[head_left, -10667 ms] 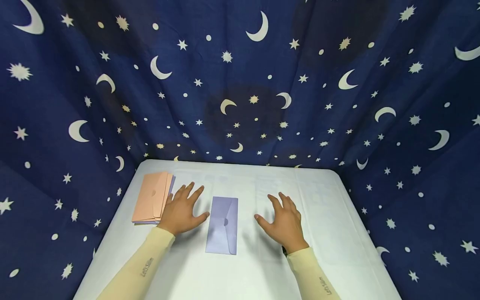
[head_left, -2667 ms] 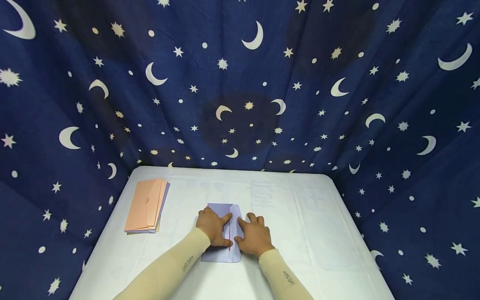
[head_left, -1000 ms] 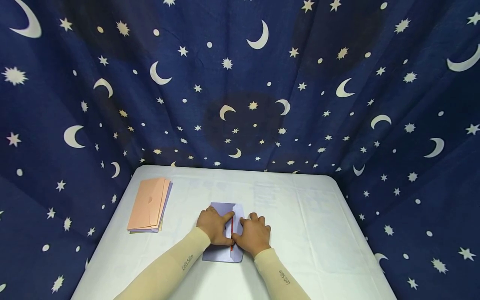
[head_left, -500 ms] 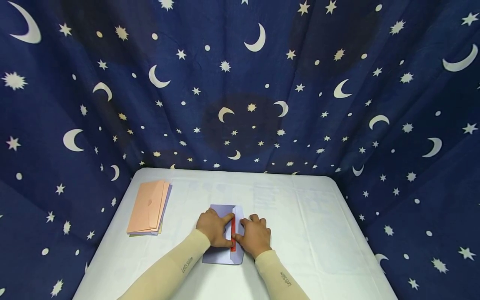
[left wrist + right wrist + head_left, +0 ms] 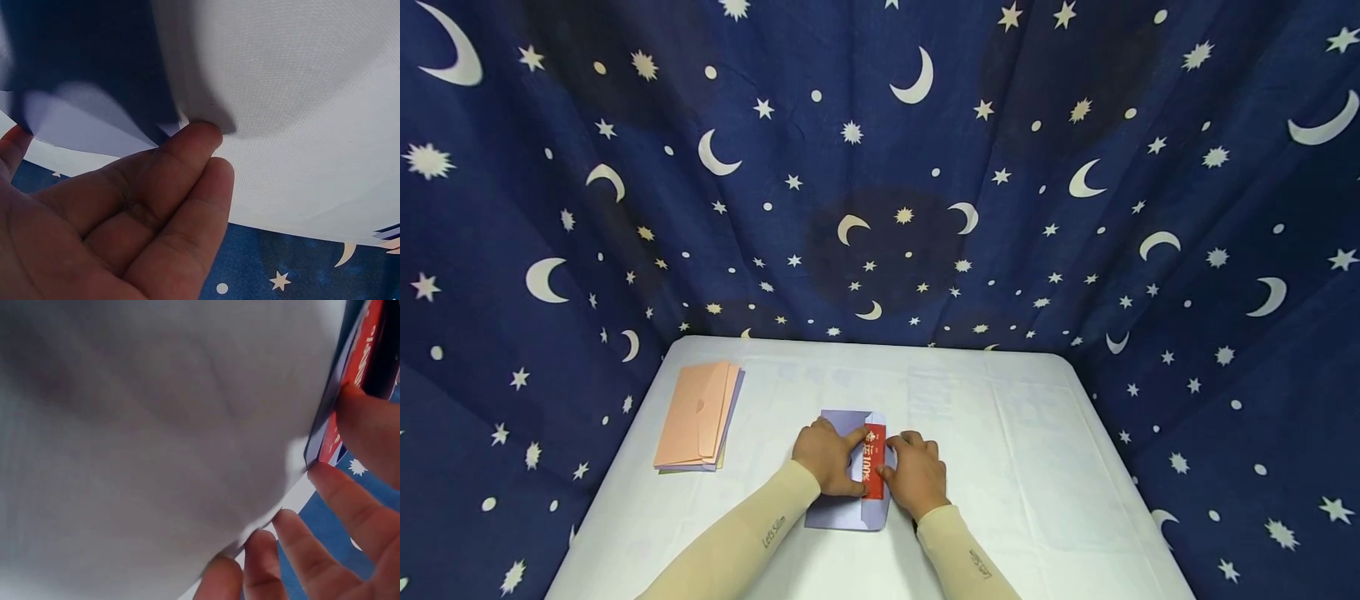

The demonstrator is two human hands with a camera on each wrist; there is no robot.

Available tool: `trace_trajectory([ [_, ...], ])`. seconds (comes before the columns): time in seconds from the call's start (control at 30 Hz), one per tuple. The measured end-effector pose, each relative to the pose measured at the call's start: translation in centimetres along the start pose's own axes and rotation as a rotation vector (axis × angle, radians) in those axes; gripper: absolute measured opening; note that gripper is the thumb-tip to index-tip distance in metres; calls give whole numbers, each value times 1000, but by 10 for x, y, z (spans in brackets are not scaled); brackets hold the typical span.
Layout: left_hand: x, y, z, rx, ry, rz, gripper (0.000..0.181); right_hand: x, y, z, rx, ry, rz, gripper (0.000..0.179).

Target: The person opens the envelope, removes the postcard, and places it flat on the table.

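Note:
In the head view a lavender envelope [image 5: 842,515] lies on the white table with its flap opened to the right. A red card [image 5: 874,467] with white characters and "100%" sticks out of the envelope's pocket, over the flap. My left hand [image 5: 826,458] presses the envelope down, thumb and index finger spread along the pocket's edge. In the left wrist view its other fingertips [image 5: 203,131] rest by the lavender paper's corner. My right hand [image 5: 919,475] holds the card by its right edge; the right wrist view shows the thumb [image 5: 365,422] on the card's red face.
To the left lies a stack of envelopes [image 5: 691,412], peach on top, with lavender and yellowish edges below. The white table [image 5: 1000,467] has rounded far corners. A dark blue curtain [image 5: 880,167] with moons and stars hangs around it.
Long before, the envelope lay closed between both hands. Its flap is now open. The red card, a thin strip a second ago, has slid rightward with my right hand; the left stays put.

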State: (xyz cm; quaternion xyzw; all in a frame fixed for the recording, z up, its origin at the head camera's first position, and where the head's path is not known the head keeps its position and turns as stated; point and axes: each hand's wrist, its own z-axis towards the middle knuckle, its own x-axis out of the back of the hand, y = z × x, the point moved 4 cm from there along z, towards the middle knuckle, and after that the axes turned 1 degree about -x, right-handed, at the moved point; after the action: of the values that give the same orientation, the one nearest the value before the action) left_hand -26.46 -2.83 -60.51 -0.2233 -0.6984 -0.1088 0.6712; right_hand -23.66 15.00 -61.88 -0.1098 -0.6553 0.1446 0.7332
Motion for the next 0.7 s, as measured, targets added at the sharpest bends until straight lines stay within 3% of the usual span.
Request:
trace_trajectory([
  [0.3,-1,0,0,-1,1,1,114,2,-2,0,-21,11,26,35],
  [0.5,-1,0,-1,-14,10,-7,113,1,-2,-2,-5,27,27,53],
  [0.7,-4,-1,0,-6,17,9,114,1,-1,-2,1,12,21,61],
])
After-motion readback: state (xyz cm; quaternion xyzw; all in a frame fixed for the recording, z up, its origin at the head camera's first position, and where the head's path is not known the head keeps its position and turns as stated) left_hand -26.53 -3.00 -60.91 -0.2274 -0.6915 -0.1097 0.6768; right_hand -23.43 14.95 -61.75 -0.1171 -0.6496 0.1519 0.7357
